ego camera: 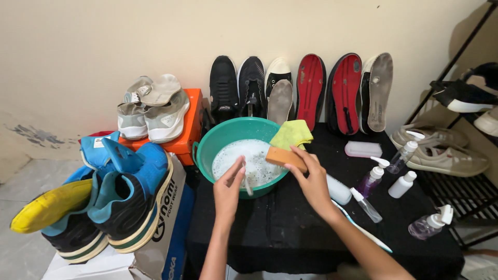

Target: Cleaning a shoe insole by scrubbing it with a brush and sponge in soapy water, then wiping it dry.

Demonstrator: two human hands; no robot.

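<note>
Head view, left hand: the left hand (228, 189) hovers at the near rim of the basin, fingers pinched on a thin pale stick-like tool (246, 181) whose lower end hangs outside the rim; what kind of tool it is I cannot tell.
Head view, right hand: the right hand (314, 179) grasps an orange sponge block (285, 157) by its end, holding it over the basin's right rim, seemingly so drips fall inside.
Basin: the green basin (207, 148) sits on the black-covered table (290, 228), holding foamy water (254, 158) in easy reach of both hands.
Cloth: a yellow-green cloth (291, 133) is draped on the far rim, just behind the sponge.
Bottles: pump and spray bottles (402, 184) stand to the right, apart from the basin; a white bottle (338, 189) lies beside the right wrist.
Shoes at the wall: dark shoes and upturned red soles (310, 88) lean upright against it.
Left side: blue sneakers (127, 194) rest on a shoebox; grey ones (153, 116) sit on an orange box (189, 135).
</note>
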